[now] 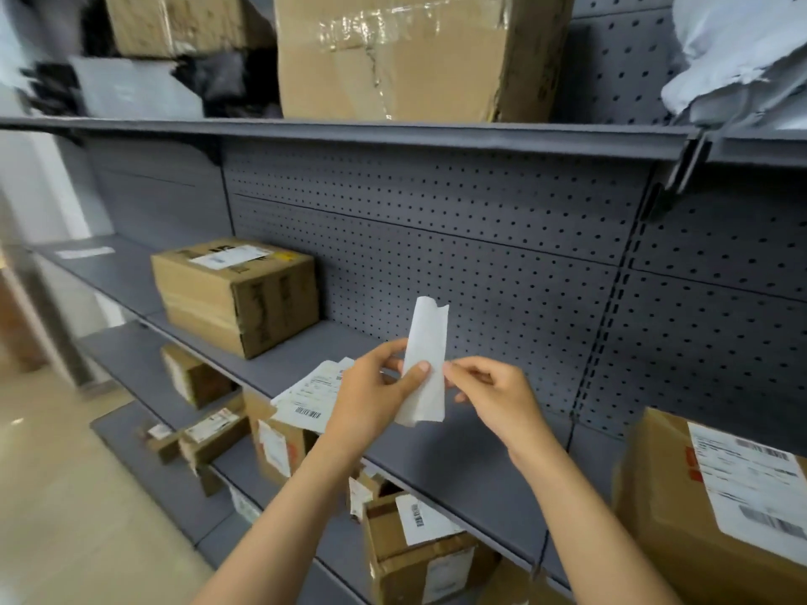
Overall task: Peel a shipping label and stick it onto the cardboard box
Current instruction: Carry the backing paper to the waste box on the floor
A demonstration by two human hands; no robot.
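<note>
I hold a white shipping label point(425, 355) upright above the grey shelf point(436, 456), its blank side facing me. My left hand point(371, 399) pinches its left edge, thumb on the paper. My right hand point(493, 395) pinches its right edge with its fingertips. The label's top corner is curled. A stack of printed labels point(305, 399) lies on the shelf just behind my left hand. A cardboard box point(238, 294) with a label on top stands on the same shelf to the left. Another labelled cardboard box point(716, 508) sits at the right edge.
A pegboard back panel point(480, 255) rises behind the shelf. The upper shelf holds a large taped box point(410, 58) and white bags point(738, 54). Several small labelled boxes point(419, 548) fill the lower shelves. Floor lies at the left.
</note>
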